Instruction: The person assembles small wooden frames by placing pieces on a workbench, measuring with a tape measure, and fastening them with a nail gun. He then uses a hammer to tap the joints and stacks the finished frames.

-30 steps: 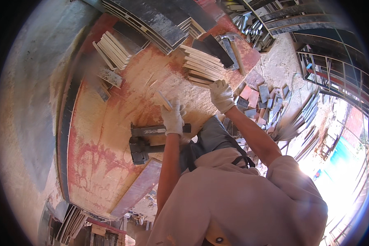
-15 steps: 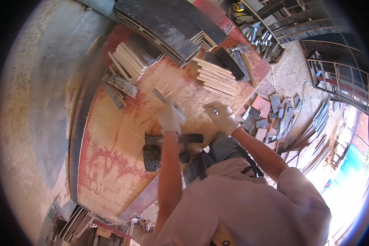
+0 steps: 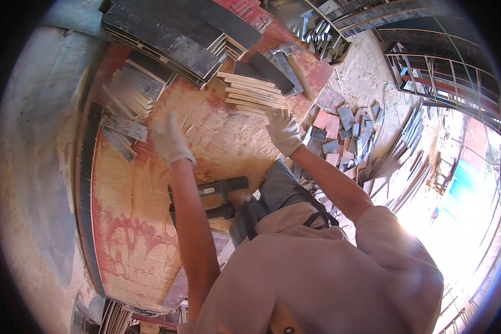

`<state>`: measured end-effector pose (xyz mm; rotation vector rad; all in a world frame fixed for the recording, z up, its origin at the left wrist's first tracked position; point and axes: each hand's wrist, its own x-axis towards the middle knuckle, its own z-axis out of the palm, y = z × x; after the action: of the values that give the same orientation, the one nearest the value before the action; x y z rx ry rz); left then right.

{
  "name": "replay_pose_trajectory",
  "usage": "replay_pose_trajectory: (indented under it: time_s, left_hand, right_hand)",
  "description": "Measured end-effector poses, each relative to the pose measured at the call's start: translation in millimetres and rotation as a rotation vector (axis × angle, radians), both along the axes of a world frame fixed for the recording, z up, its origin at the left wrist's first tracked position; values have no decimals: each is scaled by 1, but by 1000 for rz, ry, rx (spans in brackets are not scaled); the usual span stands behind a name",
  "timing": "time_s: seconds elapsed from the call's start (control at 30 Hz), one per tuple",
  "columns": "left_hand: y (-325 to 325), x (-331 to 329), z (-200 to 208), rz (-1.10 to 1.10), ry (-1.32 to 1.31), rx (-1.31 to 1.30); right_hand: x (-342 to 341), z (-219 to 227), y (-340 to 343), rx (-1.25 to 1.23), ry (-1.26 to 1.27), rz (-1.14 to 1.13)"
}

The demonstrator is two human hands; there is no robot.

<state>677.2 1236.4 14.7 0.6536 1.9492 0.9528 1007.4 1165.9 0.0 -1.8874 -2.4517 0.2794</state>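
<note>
My left hand (image 3: pixel 171 142), in a pale work glove, is blurred above the sawdust-covered red board (image 3: pixel 122 222). Its fingers look stretched out, with nothing seen in them. Nearest to it lies a stack of wood strips (image 3: pixel 125 100), smeared in the picture, with a greyish flat piece (image 3: pixel 142 83) over it. My right hand (image 3: pixel 284 132), gloved too, is open with fingers spread. Its fingertips are at the near right corner of another stack of wood strips (image 3: pixel 253 92); whether they touch it I cannot tell. A dark nail gun (image 3: pixel 220 188) lies between my left forearm and my leg.
Large dark panels (image 3: pixel 161 33) are piled at the far edge. A hammer (image 3: pixel 298 69) lies beyond the right-hand stack. Offcuts (image 3: pixel 345 131) are heaped on the ground to the right. A rough wall (image 3: pixel 44 156) runs along the left, metal racks (image 3: pixel 434 67) far right.
My left hand has moved left toward the left-hand strips, where a greyish piece now shows on top. My right hand has gone from curled to spread, toward the other stack. The view has shifted.
</note>
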Motion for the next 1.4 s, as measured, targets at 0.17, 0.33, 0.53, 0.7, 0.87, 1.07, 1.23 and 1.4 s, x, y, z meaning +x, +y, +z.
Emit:
replay_pose_trajectory:
  time_s: [0.17, 0.33, 0.53, 0.7, 0.87, 1.07, 1.23, 1.4]
  left_hand:
    - [-88, 83, -17, 134, -405, -244]
    - [-110, 132, -10, 19, -556, -219]
    - [-98, 133, 2, -99, -642, -146]
    - [-87, 106, 6, 252, -611, -153]
    - [-3, 16, 24, 171, -364, -139]
    - [110, -48, 51, 206, -269, 32]
    - [62, -8, 13, 109, 174, 59]
    - [-45, 127, -23, 137, -388, -431]
  right_hand:
    - [3, -19, 0, -25, -40, 33]
    - [-3, -5, 11, -107, 143, -91]
    - [-57, 78, -3, -485, 464, -340]
    - [-62, 84, -10, -500, 689, -317]
    - [-25, 59, 0, -428, 660, -434]
    - [11, 42, 12, -237, 434, -314]
    - [13, 40, 55, -23, 218, -55]
    - [-4, 0, 96, 43, 14, 100]
